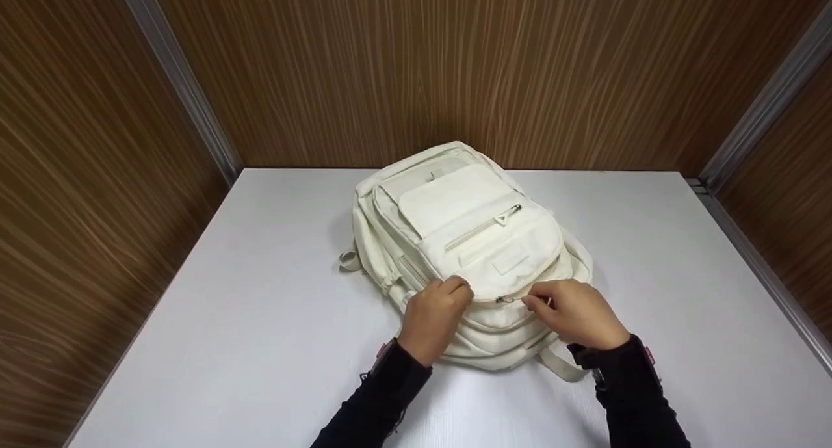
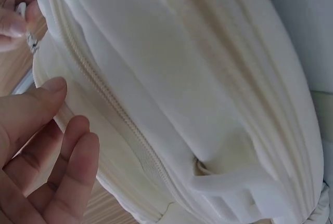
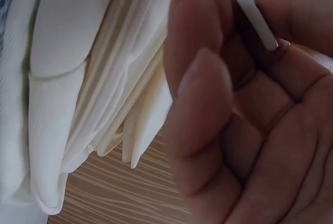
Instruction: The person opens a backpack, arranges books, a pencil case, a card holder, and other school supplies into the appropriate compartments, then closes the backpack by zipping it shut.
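Observation:
A cream-white backpack (image 1: 455, 197) lies on the table, front side up, its bottom end toward the back panel or the person I cannot tell. At its near left edge my left hand (image 1: 437, 315) pinches the rim of the front pocket (image 2: 78, 91) between thumb and fingers. My right hand (image 1: 578, 315) pinches a small white zipper pull (image 3: 257, 21), hanging from a metal slider (image 1: 505, 299) on that pocket's curved zipper. Higher up, a second zipper pull (image 1: 501, 220) rests on a straight front zipper. The fingertips of my left hand (image 2: 47, 156) are partly behind the fabric.
The white table (image 1: 273, 292) surrounds the bag. Brown wood-grain panels (image 1: 416, 71) stand behind it and on both sides, with metal corner strips (image 1: 179, 71). A loose strap (image 1: 560, 365) hangs out near the right wrist, and a strap loop (image 1: 350, 261) sticks out left.

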Action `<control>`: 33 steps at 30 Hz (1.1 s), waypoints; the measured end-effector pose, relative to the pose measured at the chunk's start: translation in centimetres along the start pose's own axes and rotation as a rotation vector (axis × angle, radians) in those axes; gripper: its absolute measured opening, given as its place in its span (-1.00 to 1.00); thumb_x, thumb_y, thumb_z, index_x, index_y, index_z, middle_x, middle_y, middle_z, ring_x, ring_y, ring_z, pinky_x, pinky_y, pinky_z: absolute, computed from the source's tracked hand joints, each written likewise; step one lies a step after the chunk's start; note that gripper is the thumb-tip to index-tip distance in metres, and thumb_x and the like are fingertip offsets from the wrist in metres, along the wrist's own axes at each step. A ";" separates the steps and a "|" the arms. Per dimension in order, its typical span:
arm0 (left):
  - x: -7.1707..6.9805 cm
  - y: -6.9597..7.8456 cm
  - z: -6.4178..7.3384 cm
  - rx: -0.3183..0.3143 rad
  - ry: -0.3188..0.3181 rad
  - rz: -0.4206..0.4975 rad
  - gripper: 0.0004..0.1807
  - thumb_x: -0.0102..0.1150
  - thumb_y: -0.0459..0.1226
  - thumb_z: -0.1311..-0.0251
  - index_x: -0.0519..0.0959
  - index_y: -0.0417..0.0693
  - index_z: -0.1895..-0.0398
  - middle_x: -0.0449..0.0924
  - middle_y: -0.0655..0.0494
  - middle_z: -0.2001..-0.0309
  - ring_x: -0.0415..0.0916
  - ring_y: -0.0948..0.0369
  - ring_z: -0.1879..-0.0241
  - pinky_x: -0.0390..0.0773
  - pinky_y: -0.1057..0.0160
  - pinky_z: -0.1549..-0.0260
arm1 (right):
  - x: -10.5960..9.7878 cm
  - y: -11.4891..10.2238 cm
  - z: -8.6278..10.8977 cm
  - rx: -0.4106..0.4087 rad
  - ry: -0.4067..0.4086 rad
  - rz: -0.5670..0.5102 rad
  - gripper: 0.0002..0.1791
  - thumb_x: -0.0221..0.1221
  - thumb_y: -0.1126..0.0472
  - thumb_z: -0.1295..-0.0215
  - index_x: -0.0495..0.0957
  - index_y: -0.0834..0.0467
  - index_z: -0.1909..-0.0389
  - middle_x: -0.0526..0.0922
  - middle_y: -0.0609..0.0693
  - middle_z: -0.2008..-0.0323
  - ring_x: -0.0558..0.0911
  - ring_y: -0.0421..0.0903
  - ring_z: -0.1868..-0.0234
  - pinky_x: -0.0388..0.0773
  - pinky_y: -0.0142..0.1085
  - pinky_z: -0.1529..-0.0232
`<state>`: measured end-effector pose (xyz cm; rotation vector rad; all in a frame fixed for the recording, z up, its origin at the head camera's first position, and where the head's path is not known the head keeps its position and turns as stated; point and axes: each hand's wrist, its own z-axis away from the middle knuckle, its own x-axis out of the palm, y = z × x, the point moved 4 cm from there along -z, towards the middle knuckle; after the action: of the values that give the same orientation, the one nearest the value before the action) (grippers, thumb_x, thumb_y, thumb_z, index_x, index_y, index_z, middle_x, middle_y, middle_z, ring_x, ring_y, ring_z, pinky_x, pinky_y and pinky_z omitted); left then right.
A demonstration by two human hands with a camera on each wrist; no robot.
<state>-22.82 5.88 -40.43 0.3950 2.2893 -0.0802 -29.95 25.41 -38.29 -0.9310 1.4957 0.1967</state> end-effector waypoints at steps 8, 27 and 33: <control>-1.3 -1.9 0.6 -0.006 -0.009 0.108 -0.92 0.39 -0.27 -0.04 0.68 0.09 0.40 0.67 0.30 0.27 0.60 0.31 0.34 0.61 0.45 0.36 | -1.0 0.8 0.5 0.042 0.025 0.007 -0.81 0.19 0.15 -0.32 0.63 -0.01 0.50 0.49 -0.24 0.65 0.34 -0.30 0.63 0.26 -0.38 0.54; -3.7 -7.9 1.7 -0.132 -0.086 0.117 -0.91 0.44 -0.24 0.08 0.70 0.09 0.47 0.70 0.31 0.23 0.61 0.20 0.31 0.60 0.28 0.39 | -2.3 2.6 1.1 0.110 0.056 0.042 -0.82 0.18 0.11 -0.34 0.68 0.00 0.44 0.50 -0.16 0.64 0.36 -0.24 0.61 0.24 -0.34 0.52; -4.2 -7.3 1.5 -0.138 -0.152 0.124 -0.87 0.41 -0.33 0.04 0.71 0.04 0.39 0.70 0.21 0.17 0.60 0.09 0.22 0.60 0.19 0.25 | -2.3 1.5 1.1 0.090 0.049 0.003 -0.79 0.17 0.16 -0.32 0.66 -0.02 0.50 0.47 -0.24 0.67 0.35 -0.30 0.62 0.25 -0.39 0.53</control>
<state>-21.32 -2.35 -38.87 0.4426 2.1017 0.1066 -30.35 28.08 -37.03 -0.8667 1.5388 0.1086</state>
